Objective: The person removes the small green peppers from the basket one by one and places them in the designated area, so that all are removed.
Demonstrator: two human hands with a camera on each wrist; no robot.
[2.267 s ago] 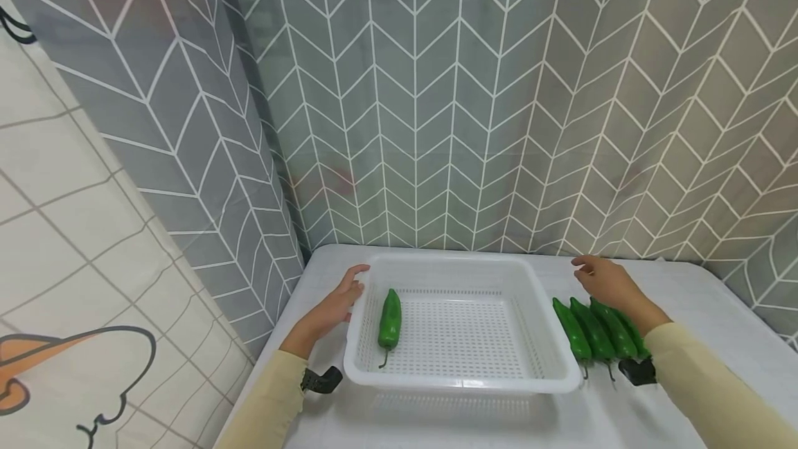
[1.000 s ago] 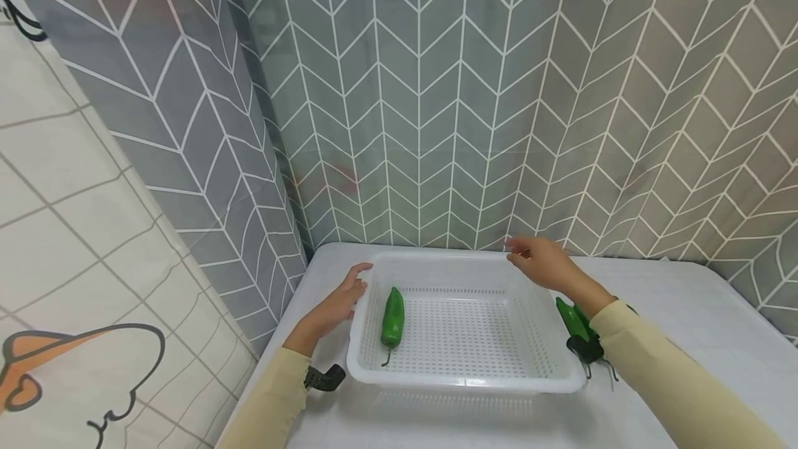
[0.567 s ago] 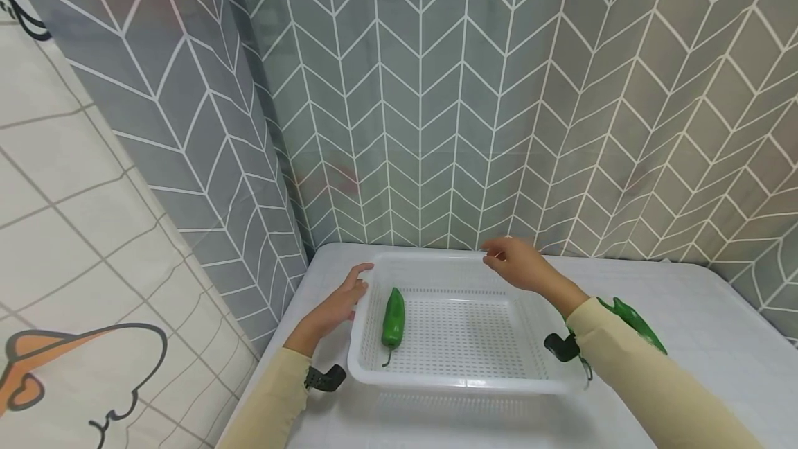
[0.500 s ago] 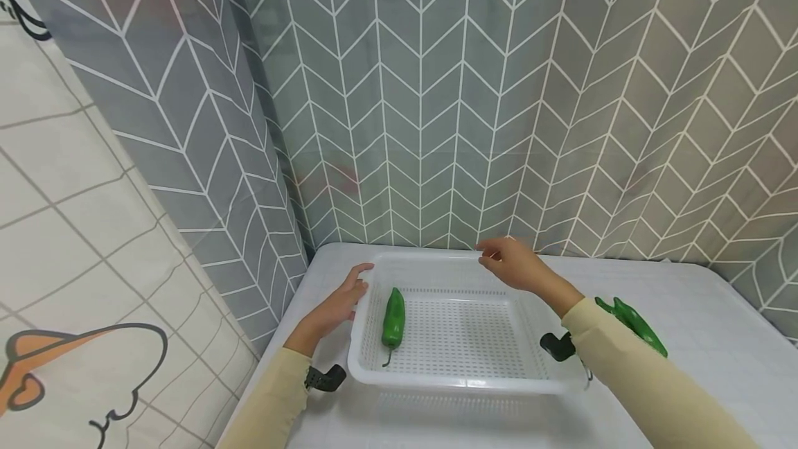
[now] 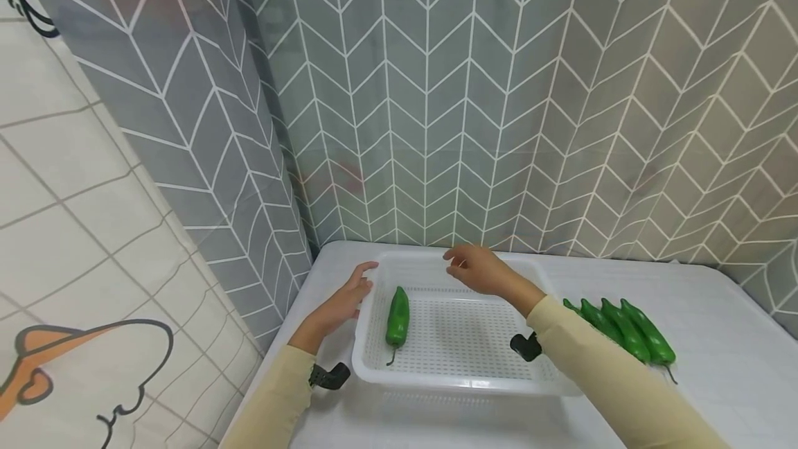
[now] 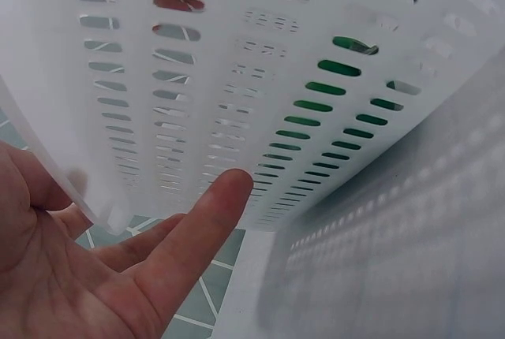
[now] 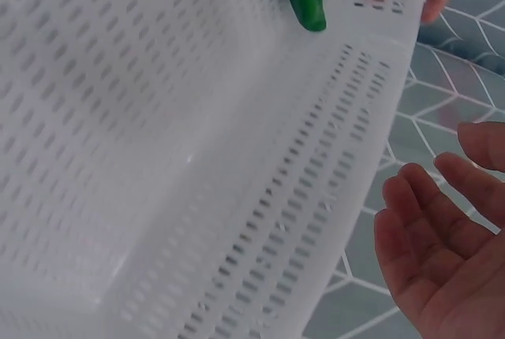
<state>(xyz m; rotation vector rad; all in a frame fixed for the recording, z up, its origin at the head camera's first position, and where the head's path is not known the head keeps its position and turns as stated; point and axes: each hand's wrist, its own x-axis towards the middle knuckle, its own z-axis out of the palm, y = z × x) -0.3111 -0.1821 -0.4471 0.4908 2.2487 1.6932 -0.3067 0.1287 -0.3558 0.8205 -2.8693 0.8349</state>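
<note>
A white perforated plastic basket [image 5: 464, 385] sits on the table with one long green pepper [image 5: 397, 317] lying near its left wall, stem toward me. My left hand [image 5: 337, 307] holds the basket's left rim. In the left wrist view one finger [image 6: 209, 229] presses the outer wall below the rim, and the thumb side reaches over it. Above the basket's far side hovers my right hand [image 5: 480, 272], fingers loosely bent with nothing in them. The right wrist view has that hand [image 7: 450, 252] apart from the basket wall [image 7: 316, 165].
Several more green peppers [image 5: 648, 335] lie side by side on the white-covered table [image 5: 717, 366], right of the basket; my right sleeve [image 5: 598, 359] hides part of them. A grey chevron-patterned curtain [image 5: 461, 102] hangs behind the table. A tiled-pattern sheet [image 5: 93, 227] is at left.
My right hand has moved left from above the peppers on the table to over the basket's far side. The peppers show more behind the sleeve. The left hand stays on the rim.
</note>
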